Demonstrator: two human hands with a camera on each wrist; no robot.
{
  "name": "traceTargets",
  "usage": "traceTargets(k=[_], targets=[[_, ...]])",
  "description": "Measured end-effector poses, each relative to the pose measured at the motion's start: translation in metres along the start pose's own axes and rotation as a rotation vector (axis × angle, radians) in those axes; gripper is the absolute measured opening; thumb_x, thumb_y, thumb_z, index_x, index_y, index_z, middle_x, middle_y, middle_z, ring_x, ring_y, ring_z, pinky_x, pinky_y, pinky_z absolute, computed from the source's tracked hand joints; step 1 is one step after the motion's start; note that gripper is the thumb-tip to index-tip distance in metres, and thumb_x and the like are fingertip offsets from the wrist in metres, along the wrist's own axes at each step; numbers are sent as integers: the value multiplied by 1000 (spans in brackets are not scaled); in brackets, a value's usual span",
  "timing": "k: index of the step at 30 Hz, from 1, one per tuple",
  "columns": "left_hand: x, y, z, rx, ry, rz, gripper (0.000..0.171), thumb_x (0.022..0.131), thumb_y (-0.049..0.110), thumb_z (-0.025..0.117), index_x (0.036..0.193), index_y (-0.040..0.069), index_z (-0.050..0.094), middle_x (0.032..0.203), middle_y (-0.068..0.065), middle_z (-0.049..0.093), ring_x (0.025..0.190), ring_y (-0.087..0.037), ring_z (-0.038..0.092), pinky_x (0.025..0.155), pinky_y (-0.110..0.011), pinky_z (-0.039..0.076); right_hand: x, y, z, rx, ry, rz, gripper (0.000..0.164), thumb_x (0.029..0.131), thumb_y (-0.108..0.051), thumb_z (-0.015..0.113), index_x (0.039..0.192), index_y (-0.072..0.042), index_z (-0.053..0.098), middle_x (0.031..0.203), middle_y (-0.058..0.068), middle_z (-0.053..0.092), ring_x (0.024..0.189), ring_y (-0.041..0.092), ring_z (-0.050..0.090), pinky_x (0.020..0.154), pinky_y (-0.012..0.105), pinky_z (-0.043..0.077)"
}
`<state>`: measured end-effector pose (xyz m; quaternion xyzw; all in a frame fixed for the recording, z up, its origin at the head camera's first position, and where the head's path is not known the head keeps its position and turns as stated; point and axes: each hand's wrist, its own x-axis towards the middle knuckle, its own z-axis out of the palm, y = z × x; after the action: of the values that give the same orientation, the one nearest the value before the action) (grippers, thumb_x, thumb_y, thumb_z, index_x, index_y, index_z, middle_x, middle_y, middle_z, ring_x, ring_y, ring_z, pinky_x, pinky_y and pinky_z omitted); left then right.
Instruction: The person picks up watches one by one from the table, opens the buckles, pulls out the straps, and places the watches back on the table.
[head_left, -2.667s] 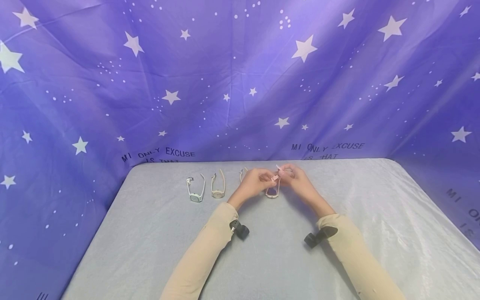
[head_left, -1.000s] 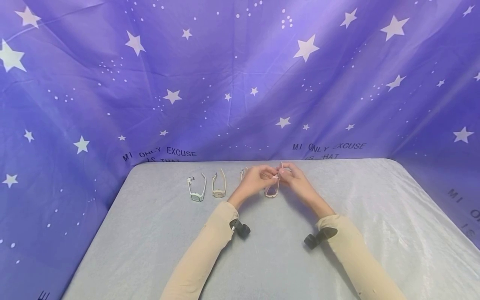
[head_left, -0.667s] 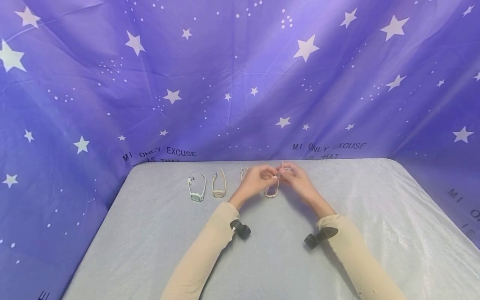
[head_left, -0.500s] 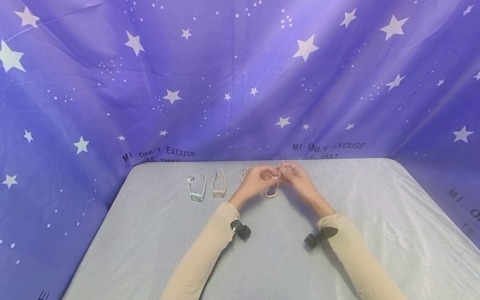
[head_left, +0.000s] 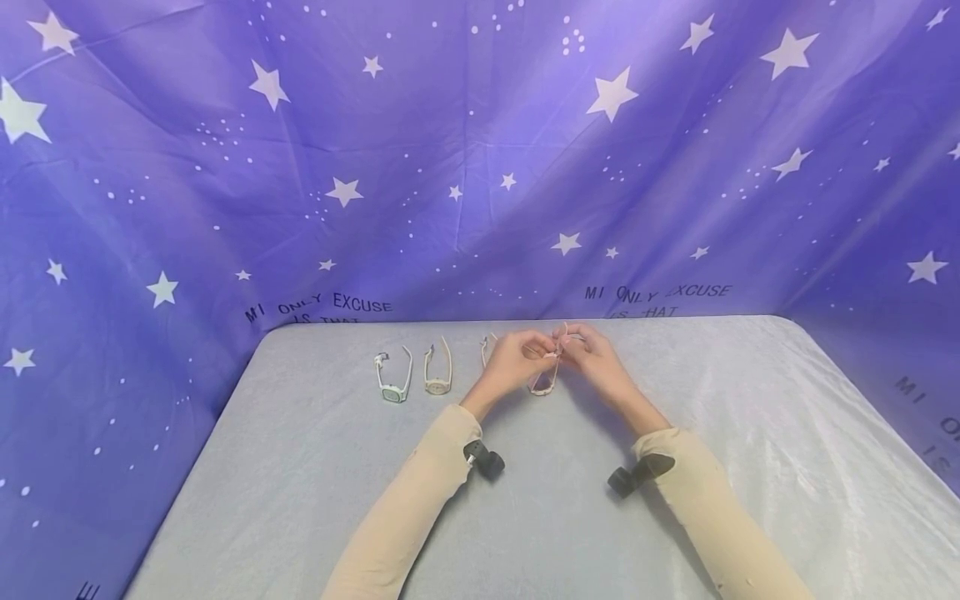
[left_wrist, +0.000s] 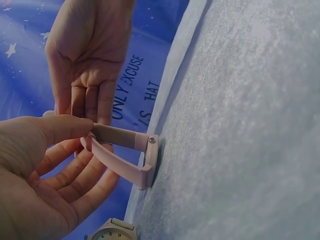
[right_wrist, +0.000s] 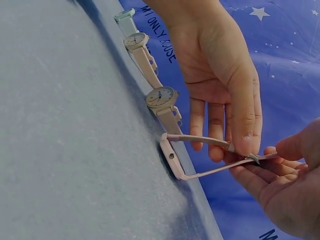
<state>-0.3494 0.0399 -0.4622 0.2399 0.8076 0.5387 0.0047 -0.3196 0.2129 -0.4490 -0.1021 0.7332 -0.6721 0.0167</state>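
Observation:
Both hands work on a pink wristwatch (head_left: pixel 542 389), whose case stands low at the table while its strap rises into my fingers. With thumb and fingers my left hand (head_left: pixel 517 360) pinches the strap at the metal buckle. My right hand (head_left: pixel 596 357) pinches the free strap end, which pokes up above the fingertips. In the right wrist view the two strap halves (right_wrist: pixel 212 171) meet at the buckle (right_wrist: pixel 252 158), forming a loop. Fingers partly cover the buckle. In the left wrist view the watch case (left_wrist: pixel 151 161) hangs edge-on beside the tabletop.
Left of the hands, a mint-green watch (head_left: pixel 392 393) and a beige watch (head_left: pixel 437 387) lie with straps raised. Another watch (head_left: pixel 484 343) is mostly hidden behind the left hand. A grey cloth (head_left: pixel 555 517) covers the table; a purple star-printed curtain (head_left: pixel 465 167) hangs behind it.
Since the oldest frame, the strap end at my right fingertips has turned from slanted to upright and shifted slightly right. The watch case has tilted a little; in the last half second, the hands barely move.

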Motion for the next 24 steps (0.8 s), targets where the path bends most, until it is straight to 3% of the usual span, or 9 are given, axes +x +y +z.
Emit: traceTargets(k=[6,14,20,24], targets=[[0,2,1,13,11,-15,14,86,8,78,98,2,74,94,-15,77,77,-14,69,71,-17,56,0,1,2,-22,12,-20,30,107,-2,41,128,19,46,133,42,54,102,3,68,96,23,58],[0,1,3,7,10,-38,11,87,8,76,97,4,73,94,-13,75,75,-8,63,71,-17,53,-1,-1,3,-66,32,-15,29,107,-4,44,127,16,50,117,18,71,118,31,68,97,27,59],[0,-1,5,7,7,-31,10,87,8,76,95,6,72,93,-12,74,74,-6,61,70,-17,52,-1,-2,4,-71,39,-14,29,107,-4,43,126,17,50,116,17,71,118,29,68,97,27,59],[0,-2,5,4,6,-20,9,88,9,76,95,6,71,93,-13,74,74,-6,61,71,-17,52,-2,-1,5,-67,45,-14,29,107,-4,43,126,18,50,125,30,64,111,15,69,97,25,58]])
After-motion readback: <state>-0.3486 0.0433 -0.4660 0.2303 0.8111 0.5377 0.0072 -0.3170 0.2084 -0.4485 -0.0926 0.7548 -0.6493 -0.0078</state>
